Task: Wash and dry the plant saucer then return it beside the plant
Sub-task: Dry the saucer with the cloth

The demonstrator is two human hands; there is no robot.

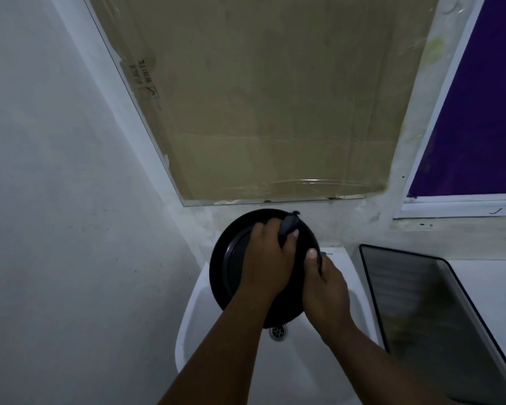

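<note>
The plant saucer (224, 258) is round and black, and stands tilted on its edge over the white sink (200, 314). My left hand (265, 258) lies across the saucer's face and pinches a dark grey cloth (287, 228) against it near the top rim. My right hand (324, 290) grips the saucer's right edge, thumb on the front. The hands cover the saucer's middle and right part. Its lower edge hangs just above the drain (278, 331).
A cardboard-covered mirror (275, 97) hangs on the wall behind the sink. To the right, a dark rectangular lid (421, 305) lies on a white surface. A purple window pane (479, 112) is at the upper right, a bare white wall at the left.
</note>
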